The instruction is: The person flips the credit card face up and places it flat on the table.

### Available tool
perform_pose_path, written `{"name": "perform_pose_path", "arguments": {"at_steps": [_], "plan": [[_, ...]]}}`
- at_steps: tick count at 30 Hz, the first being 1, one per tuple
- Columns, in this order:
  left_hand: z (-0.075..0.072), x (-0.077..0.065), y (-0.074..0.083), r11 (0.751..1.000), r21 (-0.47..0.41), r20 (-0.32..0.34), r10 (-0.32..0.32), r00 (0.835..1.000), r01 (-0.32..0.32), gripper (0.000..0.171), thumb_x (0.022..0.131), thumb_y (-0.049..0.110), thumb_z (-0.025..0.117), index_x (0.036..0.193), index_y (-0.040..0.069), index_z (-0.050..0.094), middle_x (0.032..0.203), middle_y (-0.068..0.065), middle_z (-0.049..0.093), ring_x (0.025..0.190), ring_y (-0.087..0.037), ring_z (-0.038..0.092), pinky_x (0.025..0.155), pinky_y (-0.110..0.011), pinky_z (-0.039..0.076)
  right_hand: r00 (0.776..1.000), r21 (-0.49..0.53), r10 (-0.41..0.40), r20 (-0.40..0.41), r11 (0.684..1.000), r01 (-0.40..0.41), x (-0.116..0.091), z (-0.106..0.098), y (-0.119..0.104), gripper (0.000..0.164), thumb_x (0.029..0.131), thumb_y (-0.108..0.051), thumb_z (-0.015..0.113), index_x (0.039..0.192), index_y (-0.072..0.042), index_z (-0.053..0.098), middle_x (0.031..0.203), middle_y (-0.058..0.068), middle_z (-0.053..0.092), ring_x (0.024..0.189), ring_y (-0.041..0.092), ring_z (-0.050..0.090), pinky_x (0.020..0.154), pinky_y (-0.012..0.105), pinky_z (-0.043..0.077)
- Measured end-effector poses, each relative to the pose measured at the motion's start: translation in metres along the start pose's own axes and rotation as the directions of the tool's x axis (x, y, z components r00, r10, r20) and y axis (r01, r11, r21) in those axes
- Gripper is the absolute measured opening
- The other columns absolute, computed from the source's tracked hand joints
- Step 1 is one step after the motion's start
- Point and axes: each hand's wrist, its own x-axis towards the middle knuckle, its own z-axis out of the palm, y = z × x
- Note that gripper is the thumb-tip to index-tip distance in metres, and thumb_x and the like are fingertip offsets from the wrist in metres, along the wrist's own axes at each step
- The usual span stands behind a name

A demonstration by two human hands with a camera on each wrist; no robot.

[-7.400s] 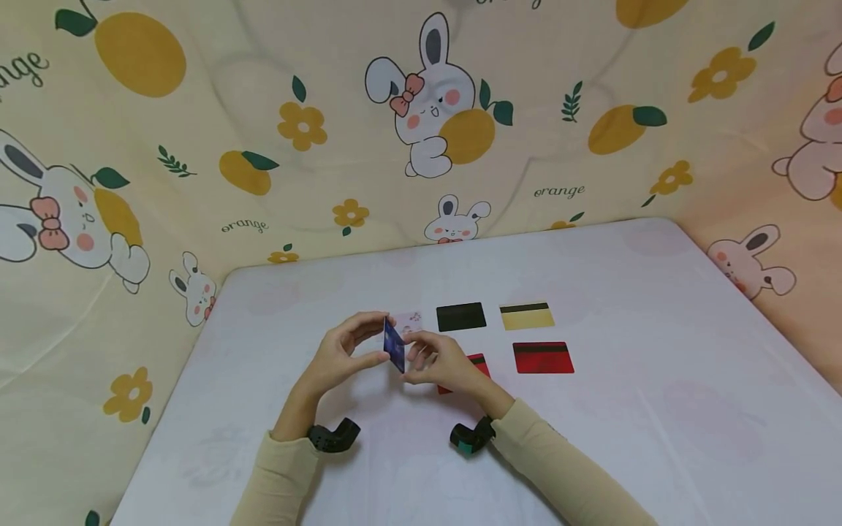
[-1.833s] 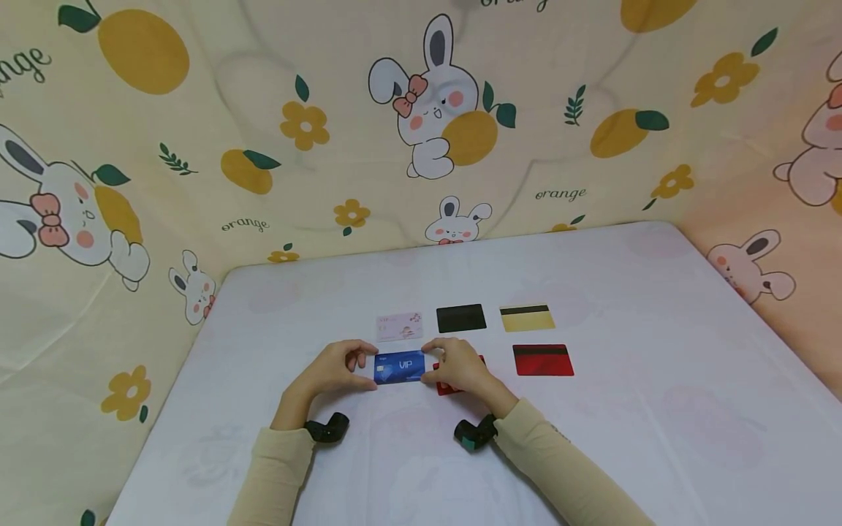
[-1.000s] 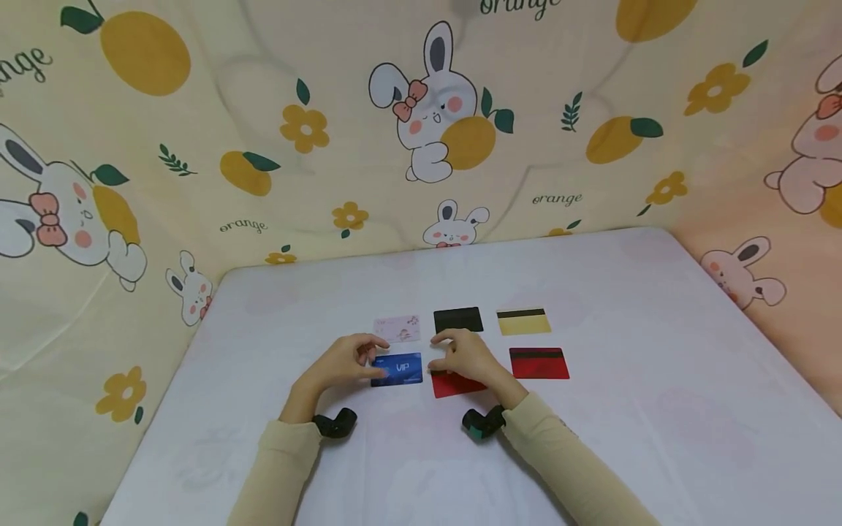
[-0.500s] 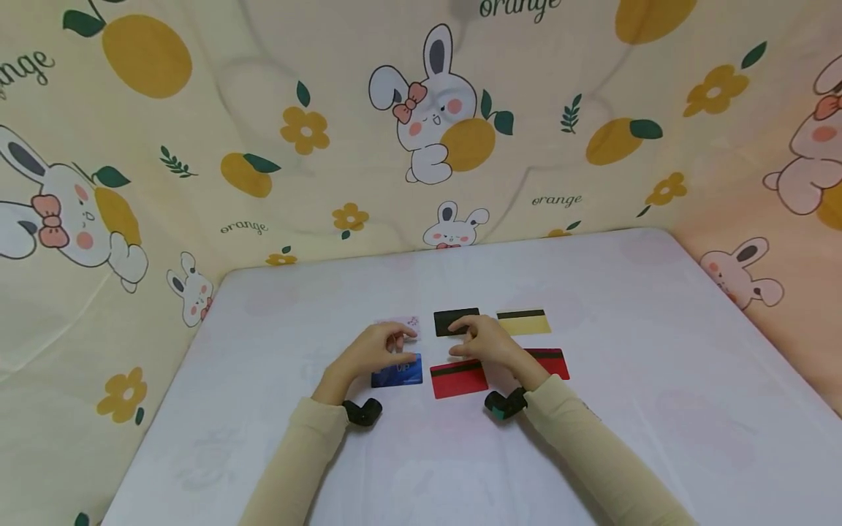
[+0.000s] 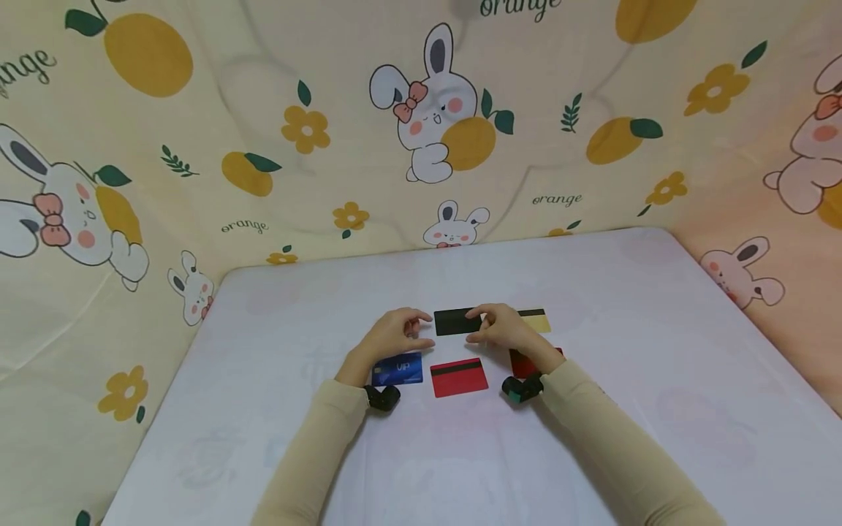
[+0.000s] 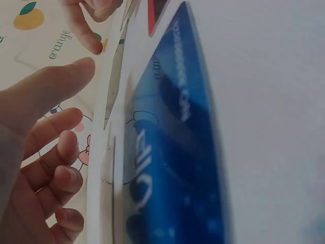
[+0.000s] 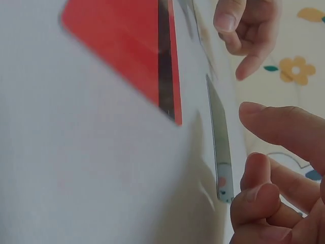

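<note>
Head view shows the black card (image 5: 452, 322) flat on the bench (image 5: 263, 409), its long axis running from left hand (image 5: 392, 333) to right hand (image 5: 506, 327), both with parted, empty fingers, the right's nearer, overlapping its end.

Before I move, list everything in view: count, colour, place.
VIP card: 1, blue, near row, left
Middle red card: 1, red, near row
Right red card: 1, red, near row, partly hidden
Black card: 1, black, far row
Gold card: 1, gold, far row, partly hidden
Possible further card: 1, colour unclear, edge-on in left wrist view
Tablecloth: 1, white, under the cards
Backdrop: 1, cream, patterned, behind tablecloth
Wrist cameras: 2, black, one per wrist
Sleeves: 2, beige, on forearms
Left hand: 1, bare, left of black card
Right hand: 1, bare, by black card's right end
</note>
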Motion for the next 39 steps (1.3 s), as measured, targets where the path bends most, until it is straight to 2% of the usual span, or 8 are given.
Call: {"name": "perform_pose_path", "arguments": {"at_steps": [5,13,21,24,27,31,35,39], "plan": [[0.003,0.006,0.002,0.999,0.035,-0.012,-0.005,1.0,0.005,0.05,0.08,0.036,0.077,0.123,0.012,0.064,0.08,-0.003,0.055,0.074,-0.011,0.048,0.067,-0.021,0.04,1.0,-0.024,-0.004,-0.016,1.0,0.004,0.001,-0.006,0.005,0.051,0.079,-0.019,0.077,0.124,-0.001,0.06,0.059,-0.002,0.046,0.053,0.013,0.046,0.05,0.023,0.036],[0.005,0.015,0.006,0.993,0.114,-0.034,-0.032,0.999,0.035,0.055,0.078,0.04,0.078,0.125,0.015,0.064,0.079,-0.002,0.055,0.074,-0.011,0.048,0.067,-0.022,0.039,0.999,-0.075,0.041,-0.024,0.996,-0.042,0.005,-0.016,0.007,0.057,0.08,-0.021,0.077,0.131,-0.005,0.056,0.068,0.003,0.053,0.064,0.016,0.048,0.058,0.025,0.036],[0.002,0.024,0.009,0.989,0.116,0.011,-0.098,0.995,0.096,0.06,0.076,0.043,0.079,0.128,0.019,0.062,0.079,-0.001,0.051,0.075,-0.013,0.048,0.065,-0.022,0.038,0.996,-0.121,0.091,0.004,0.989,-0.09,0.013,-0.022,0.005,0.062,0.079,-0.022,0.078,0.134,-0.007,0.054,0.069,0.003,0.053,0.063,0.015,0.048,0.059,0.024,0.036],[0.001,0.027,0.01,0.99,0.102,0.019,-0.099,0.995,0.096,0.06,0.075,0.043,0.08,0.127,0.018,0.063,0.08,-0.002,0.051,0.075,-0.013,0.047,0.064,-0.022,0.036,0.993,-0.14,0.122,0.003,0.983,-0.12,0.016,-0.023,0.005,0.062,0.078,-0.024,0.078,0.134,-0.009,0.055,0.083,0.01,0.057,0.073,0.018,0.049,0.061,0.024,0.037],[0.001,0.03,0.011,0.99,0.107,0.027,-0.096,0.995,0.092,0.059,0.075,0.043,0.08,0.126,0.018,0.064,0.08,-0.002,0.05,0.074,-0.013,0.045,0.063,-0.022,0.034,0.99,-0.154,0.14,0.001,0.978,-0.138,0.018,-0.023,0.006,0.062,0.078,-0.025,0.078,0.134,-0.011,0.056,0.105,0.019,0.059,0.086,0.022,0.05,0.065,0.024,0.04],[0.001,0.034,0.012,0.987,0.122,0.043,-0.106,0.993,0.1,0.059,0.075,0.044,0.08,0.126,0.018,0.065,0.08,-0.002,0.05,0.073,-0.012,0.044,0.063,-0.021,0.034,0.988,-0.162,0.157,0.006,0.975,-0.154,0.019,-0.024,0.007,0.061,0.079,-0.024,0.077,0.135,-0.011,0.055,0.125,0.024,0.055,0.098,0.027,0.05,0.072,0.026,0.043],[0.002,0.036,0.012,0.984,0.142,0.049,-0.115,0.992,0.107,0.057,0.075,0.043,0.08,0.125,0.018,0.066,0.082,-0.002,0.05,0.074,-0.012,0.044,0.064,-0.021,0.033,0.987,-0.169,0.163,0.006,0.973,-0.159,0.021,-0.024,0.007,0.06,0.079,-0.023,0.076,0.135,-0.011,0.056,0.126,0.024,0.054,0.099,0.028,0.049,0.075,0.028,0.044],[0.002,0.036,0.011,0.982,0.153,0.049,-0.116,0.992,0.107,0.054,0.076,0.04,0.08,0.123,0.018,0.067,0.083,-0.002,0.05,0.076,-0.013,0.045,0.065,-0.021,0.033,0.987,-0.171,0.159,0.001,0.973,-0.156,0.021,-0.023,0.008,0.06,0.079,-0.022,0.077,0.133,-0.01,0.057,0.121,0.024,0.056,0.095,0.026,0.049,0.071,0.027,0.042]]}}
